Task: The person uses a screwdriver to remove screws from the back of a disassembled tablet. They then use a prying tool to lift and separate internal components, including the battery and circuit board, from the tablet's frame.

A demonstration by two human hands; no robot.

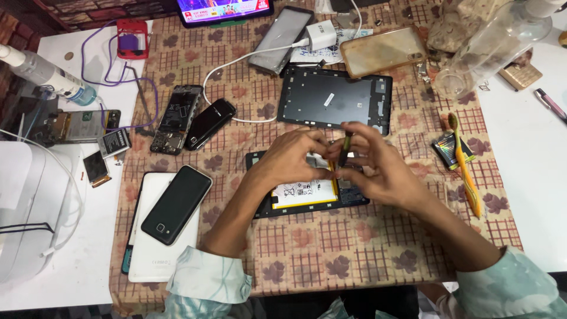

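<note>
Centre of frame, above the opened tablet (pixel 298 195) w/ white battery: both hands meet. Right hand (pixel 378 168) fingers pinched on a thin dark tool (pixel 344 147), long axis near upright, tip down. Left hand (pixel 292 156) fingers curled beside it, touching; grip unclear.

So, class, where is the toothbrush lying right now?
In the head view, the toothbrush lies on the patterned cloth at the right, beside a small battery, right of the right hand.
</note>
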